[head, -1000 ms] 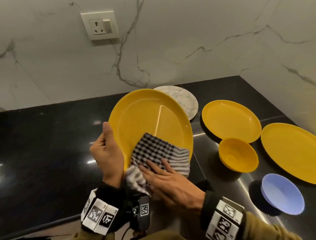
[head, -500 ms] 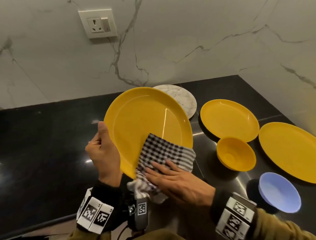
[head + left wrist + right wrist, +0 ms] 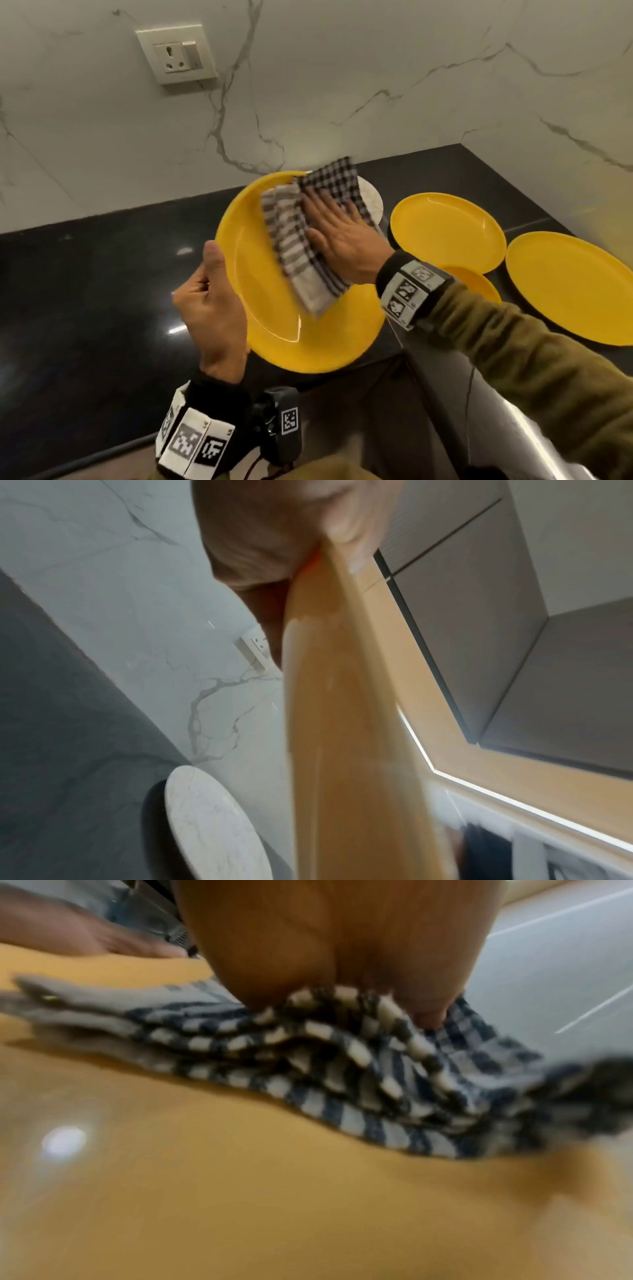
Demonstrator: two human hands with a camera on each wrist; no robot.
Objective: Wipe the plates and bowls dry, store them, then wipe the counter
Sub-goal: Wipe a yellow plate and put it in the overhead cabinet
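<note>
My left hand (image 3: 212, 301) grips the left rim of a large yellow plate (image 3: 274, 325), tilted up above the black counter (image 3: 85, 291); the thumb lies on the plate's face. In the left wrist view the plate (image 3: 342, 723) runs edge-on from my left hand (image 3: 294, 528). My right hand (image 3: 339, 240) lies flat, fingers straight, pressing a folded black-and-white checked cloth (image 3: 301, 240) against the plate's upper right part. The right wrist view is blurred: the cloth (image 3: 342, 1064) sits under my right hand (image 3: 342, 947) on the yellow plate (image 3: 240, 1191).
A white marble plate (image 3: 371, 200) lies behind the held plate by the wall. Two more yellow plates (image 3: 448, 229) (image 3: 575, 284) lie on the counter at right, with a yellow bowl (image 3: 479, 284) partly hidden by my right wrist. A wall socket (image 3: 176, 54) is above.
My right hand has swept the cloth from the plate's lower edge up to its upper right part. The plate has tilted a little and my view has shifted.
</note>
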